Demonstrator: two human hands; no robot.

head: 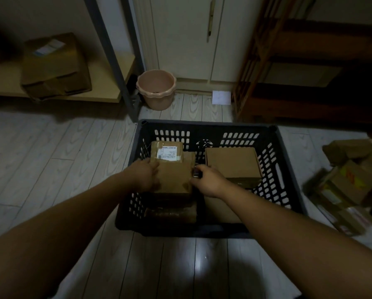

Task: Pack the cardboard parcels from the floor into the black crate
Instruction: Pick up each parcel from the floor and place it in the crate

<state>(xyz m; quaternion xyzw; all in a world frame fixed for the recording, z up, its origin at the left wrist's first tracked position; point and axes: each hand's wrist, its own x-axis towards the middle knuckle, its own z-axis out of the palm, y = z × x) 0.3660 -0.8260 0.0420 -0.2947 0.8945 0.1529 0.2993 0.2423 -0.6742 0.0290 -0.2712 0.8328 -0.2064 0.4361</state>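
A plain brown cardboard parcel (174, 178), flat-topped and boxy with an unmarked upper face, sits in the left half of a black plastic crate with slotted walls (276, 169), in the middle of the frame. It lies roughly level. Its long axis seems to run from the bottom of the frame toward the top, with the far end turned slightly right.

The left grip (146, 176), a bare hand, clasps the parcel's left edge with the thumb on top. The right grip (209, 182) pinches its right edge, fingers curled against the side.

The parcel's far end overlaps a taped brown parcel with a white printed label (167, 151) lying against the crate's far wall. Under its near end lies a dark parcel wrapped in glossy tape (172, 213). A wide plain cardboard parcel (233, 162) fills the crate's right half, just beside the right grip.

The crate stands on a pale wood-grain floor (51, 158). At the right edge of the frame a loose pile of brown cardboard parcels (348, 186) rests on the floor. Beyond the crate stand a pink plastic bucket (156, 89) and a white square sheet (221, 97). In the upper left a large crumpled cardboard box (55, 65) sits on a low light-wood shelf (107, 83).
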